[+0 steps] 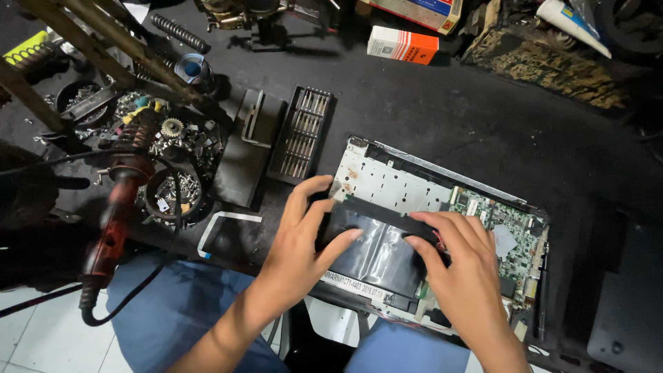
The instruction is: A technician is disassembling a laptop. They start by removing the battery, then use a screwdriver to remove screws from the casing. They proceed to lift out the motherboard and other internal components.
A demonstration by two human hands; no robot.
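Head view: both hands rest on a flat black battery pack (376, 252) lying in an opened laptop chassis (387, 183). The left hand (300, 252) grips the pack's left edge, fingers curled over it; the right hand (466, 276) presses its fingertips on the pack's upper right edge, beside a green circuit board (501, 228). Just beyond the left hand lies a screwdriver bit case (300, 135); farther left, a red-handled tool (114, 214).
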